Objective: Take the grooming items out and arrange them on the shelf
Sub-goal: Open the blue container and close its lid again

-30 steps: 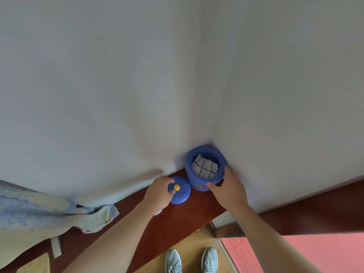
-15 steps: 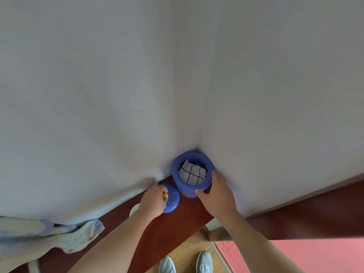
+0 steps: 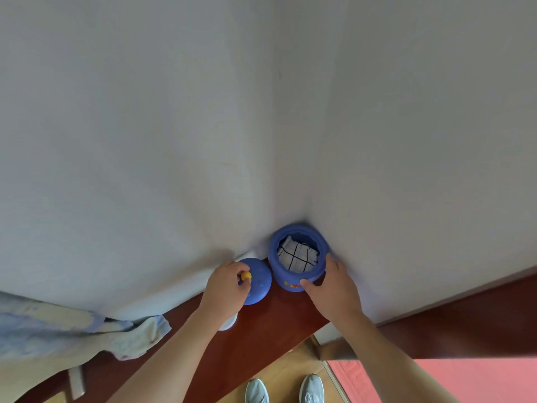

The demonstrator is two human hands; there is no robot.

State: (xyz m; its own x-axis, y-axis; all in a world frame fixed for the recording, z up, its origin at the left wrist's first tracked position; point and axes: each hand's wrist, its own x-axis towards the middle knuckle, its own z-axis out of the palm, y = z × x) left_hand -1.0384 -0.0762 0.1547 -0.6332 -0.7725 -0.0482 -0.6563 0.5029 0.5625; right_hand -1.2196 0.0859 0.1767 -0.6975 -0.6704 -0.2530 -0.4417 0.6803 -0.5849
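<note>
A blue round jar (image 3: 290,282) stands open in the wall corner on a dark red wooden shelf (image 3: 279,321). Inside it lies a white cloth with a black grid (image 3: 296,255); anything under the cloth is hidden. My right hand (image 3: 334,289) grips the jar's near side, thumb on the right of the rim. The blue domed lid (image 3: 260,282) lies on the shelf just left of the jar. My left hand (image 3: 225,287) pinches the lid's yellow knob (image 3: 246,276).
White walls meet behind the jar. A pale blue and cream cloth (image 3: 72,330) lies on the shelf at the left. A small white round thing (image 3: 228,324) peeks out under my left wrist. Below are a wooden floor, my grey shoes (image 3: 284,388) and a pink mat (image 3: 436,379).
The lid sits a little further left of the jar, and my left fingers have closed on its yellow knob. My right hand stays on the jar. The camera has shifted slightly.
</note>
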